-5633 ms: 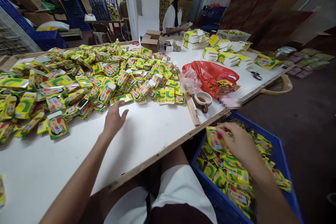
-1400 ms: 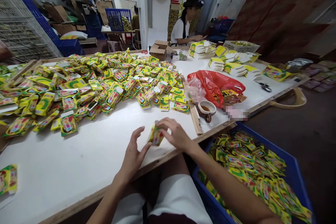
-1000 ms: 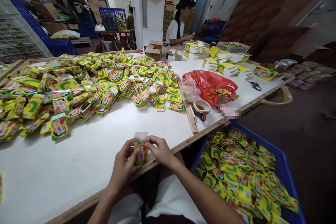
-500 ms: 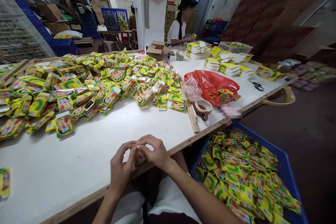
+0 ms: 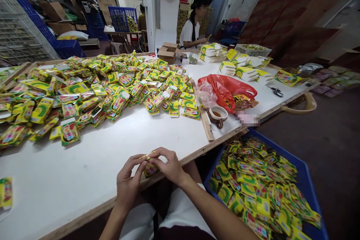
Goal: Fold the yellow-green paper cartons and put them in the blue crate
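Between my two hands, at the table's front edge, stands a small yellow and green printed box (image 5: 150, 168). My left hand (image 5: 131, 174) pinches its top edge from the left, thumb and forefinger together. My right hand (image 5: 167, 165) grips the same top edge from the right with thumb and fingertips. The fingers partly cover the box's upper part. Beyond my hands, a big heap of similar small boxes (image 5: 112, 86) spreads over the white table (image 5: 112, 150).
A blue crate (image 5: 309, 180) full of packets stands low at my right. A wooden strip (image 5: 206, 123) bounds the heap; past it lie a cup (image 5: 218, 114), a red plastic bag (image 5: 222, 90) and scissors (image 5: 276, 91). Across the table a person (image 5: 194, 26) sits holding something small.
My fingers have moved slightly down at the box's top, and more yellow now shows at the top edge. Both hands stay on the box.
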### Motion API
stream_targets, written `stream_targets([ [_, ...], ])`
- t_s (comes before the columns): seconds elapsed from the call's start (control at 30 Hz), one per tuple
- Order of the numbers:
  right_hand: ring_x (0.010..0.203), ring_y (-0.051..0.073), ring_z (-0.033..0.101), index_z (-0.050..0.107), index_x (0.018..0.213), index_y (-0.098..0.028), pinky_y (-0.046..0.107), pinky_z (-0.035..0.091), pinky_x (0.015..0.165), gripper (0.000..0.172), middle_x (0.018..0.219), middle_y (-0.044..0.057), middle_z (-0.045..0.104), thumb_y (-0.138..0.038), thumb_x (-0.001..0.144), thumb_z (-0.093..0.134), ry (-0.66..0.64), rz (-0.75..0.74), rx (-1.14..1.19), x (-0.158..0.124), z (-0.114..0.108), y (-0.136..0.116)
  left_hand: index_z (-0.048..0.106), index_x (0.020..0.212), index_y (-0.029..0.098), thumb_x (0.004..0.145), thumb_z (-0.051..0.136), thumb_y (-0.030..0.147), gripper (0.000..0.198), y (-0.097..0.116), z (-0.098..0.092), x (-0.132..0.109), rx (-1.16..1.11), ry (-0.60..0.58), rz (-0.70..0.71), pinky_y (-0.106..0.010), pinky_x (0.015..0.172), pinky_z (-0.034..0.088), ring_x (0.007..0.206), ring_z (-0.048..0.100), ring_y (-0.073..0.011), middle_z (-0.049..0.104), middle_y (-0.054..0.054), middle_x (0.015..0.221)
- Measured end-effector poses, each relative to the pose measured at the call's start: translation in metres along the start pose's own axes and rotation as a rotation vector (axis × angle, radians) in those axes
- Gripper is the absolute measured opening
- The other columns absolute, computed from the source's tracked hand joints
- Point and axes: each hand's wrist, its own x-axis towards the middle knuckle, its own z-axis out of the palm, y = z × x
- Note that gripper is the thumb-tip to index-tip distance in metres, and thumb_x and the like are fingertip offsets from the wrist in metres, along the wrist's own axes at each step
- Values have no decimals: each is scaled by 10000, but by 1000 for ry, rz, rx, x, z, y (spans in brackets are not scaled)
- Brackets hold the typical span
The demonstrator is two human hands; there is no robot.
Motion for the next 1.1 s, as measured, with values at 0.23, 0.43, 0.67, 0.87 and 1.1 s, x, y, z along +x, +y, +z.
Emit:
stream_targets([
  [0.23, 760, 196, 622, 654, 842, -221, 310, 475, 700, 160, 816, 34, 673, -274, 865, 505, 153, 281, -629, -42, -143, -46, 566, 1103, 227, 846, 548, 353, 288, 2, -5, -3, 10, 29, -164, -359, 873, 494, 996, 609, -205, 622, -66, 1118],
  [0.43, 964, 250, 578, 632, 943, -169, 390, 412, 888, 173, 1002, 101, 653, -239, 788, 601, 38, 277, -910, 9, -199, -6, 630, 944, 219, 844, 521, 421, 251, 1, 8, 4, 111, -166, -222, -330, 833, 496, 943, 611, -200, 665, -49, 990],
  [0.67, 1181, 250, 449, 521, 901, -174, 390, 317, 987, 261, 1152, 123, 587, -150, 706, 694, 185, 228, -802, 106, -167, 65, 630, 940, 207, 845, 511, 426, 267, 4, 1, 2, 111, -180, -241, -336, 788, 512, 920, 625, -213, 676, -68, 972],
  [0.87, 968, 253, 572, 515, 888, -152, 370, 446, 864, 402, 947, 103, 597, -287, 598, 759, 210, 264, -756, 57, -112, 55, 539, 1064, 206, 827, 546, 420, 320, 1, 19, 9, -5, -62, -284, -394, 864, 502, 968, 634, -218, 648, -98, 1067],
  [1.1, 887, 178, 609, 410, 1148, -215, 315, 503, 796, 446, 1027, 54, 604, -208, 760, 631, 101, 242, -128, -12, -22, 18, 472, 1115, 201, 825, 569, 348, 339, 10, 49, 22, -291, -31, -235, -355, 826, 532, 958, 655, -206, 660, -91, 1060],
])
